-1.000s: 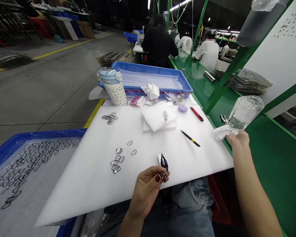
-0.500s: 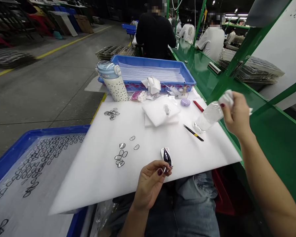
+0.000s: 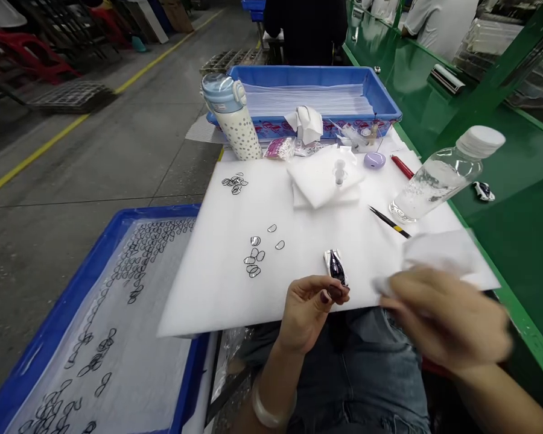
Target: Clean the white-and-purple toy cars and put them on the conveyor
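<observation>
My left hand [image 3: 310,307] pinches a small glossy dark part with a silver edge [image 3: 335,267] just above the near edge of a white foam sheet [image 3: 235,271]. Blurred with motion, my right hand [image 3: 443,316] holds a crumpled white wipe [image 3: 434,253] close to the right of that part. A clear plastic bottle with a white cap [image 3: 438,178] stands tilted on the sheet's right edge, apart from both hands. Several small lens-shaped rings [image 3: 256,262] lie on the foam left of my left hand.
A blue tray [image 3: 72,313] lined with many rings sits at the left. Farther back stand a dotted flask [image 3: 235,120], another blue tray [image 3: 380,90], folded foam pads [image 3: 321,181], a black-yellow tool [image 3: 389,222] and a red pen [image 3: 402,167]. The green bench [image 3: 516,241] runs along the right.
My right hand set the bottle down on the sheet's right edge and swung back toward the part with the wipe. My view tilted down. The left hand kept its hold.
</observation>
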### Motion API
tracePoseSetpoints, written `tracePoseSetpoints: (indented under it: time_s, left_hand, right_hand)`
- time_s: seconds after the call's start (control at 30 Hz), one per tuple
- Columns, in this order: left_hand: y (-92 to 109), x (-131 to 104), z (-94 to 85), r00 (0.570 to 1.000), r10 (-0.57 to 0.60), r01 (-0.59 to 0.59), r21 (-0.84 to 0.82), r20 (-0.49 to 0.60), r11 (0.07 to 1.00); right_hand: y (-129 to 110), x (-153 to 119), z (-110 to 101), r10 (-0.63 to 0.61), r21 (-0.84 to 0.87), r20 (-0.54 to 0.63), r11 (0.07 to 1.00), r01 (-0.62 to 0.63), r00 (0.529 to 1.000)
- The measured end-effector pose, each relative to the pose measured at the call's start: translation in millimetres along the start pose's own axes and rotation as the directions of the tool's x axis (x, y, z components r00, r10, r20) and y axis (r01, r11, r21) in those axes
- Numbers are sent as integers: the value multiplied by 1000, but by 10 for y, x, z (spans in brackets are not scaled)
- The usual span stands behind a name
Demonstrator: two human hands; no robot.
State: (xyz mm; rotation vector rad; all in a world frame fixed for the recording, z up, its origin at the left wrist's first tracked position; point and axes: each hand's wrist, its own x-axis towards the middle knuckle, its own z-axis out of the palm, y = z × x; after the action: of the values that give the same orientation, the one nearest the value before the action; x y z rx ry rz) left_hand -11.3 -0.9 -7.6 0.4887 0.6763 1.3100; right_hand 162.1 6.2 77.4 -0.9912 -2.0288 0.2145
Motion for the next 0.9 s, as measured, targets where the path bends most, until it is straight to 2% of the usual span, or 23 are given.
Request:
tracePoseSetpoints:
  time_s: [0.1, 0.17, 0.27, 0.37, 0.43, 0.6, 0.67, 0.7, 0.77, 0.8, 0.83, 0.9]
  left_hand:
    - [4, -3, 2, 1000, 2, -2, -2, -30, 1000]
    - [-2, -6, 6, 999, 13, -13, -8, -48, 1000]
    - [-14, -7, 21, 998, 44, -45, -12, -43, 999]
    - [-18, -5, 38, 997, 62, -62, -11, -55, 998]
    - [-15, -5, 44, 995, 56, -55, 8, -77, 998]
    - [-16, -8, 36, 991, 64, -60, 41, -117, 997]
    - [-26, -3, 26, 992, 87, -84, 39, -93, 996]
    - [-32, 0, 18, 992, 102, -99, 48, -73, 994]
    - [-44, 2, 0, 989, 148, -146, 99, -14, 984]
    - [-50, 0, -10, 983, 183, -185, 139, 25, 973]
    - [-55, -4, -19, 973, 220, -229, 186, 71, 955]
    - [-63, -18, -32, 949, 277, -310, 280, 153, 908]
  right_hand:
    - [-62, -128, 368, -178, -51, -29, 983, 177, 984]
    - [-39, -159, 460, -183, -61, -37, 982, 181, 982]
    - [-8, -172, 403, -193, -91, -7, 977, 191, 981]
    - [-13, -160, 332, -130, -183, -108, 977, 109, 986]
    - [-29, -160, 369, -94, -181, -144, 981, 67, 985]
    - [-59, -225, 489, -122, -89, -53, 989, 117, 991]
    - [-44, -234, 419, -37, -66, -38, 997, 34, 999]
    - [-28, -227, 370, 48, -28, -30, 998, -49, 998]
    - [12, -196, 289, 282, 117, 49, 951, -286, 958]
    - [33, -181, 273, 400, 212, 135, 882, -421, 907]
    - [53, -171, 280, 486, 312, 251, 778, -545, 837]
    - [78, -176, 355, 535, 492, 474, 498, -714, 700]
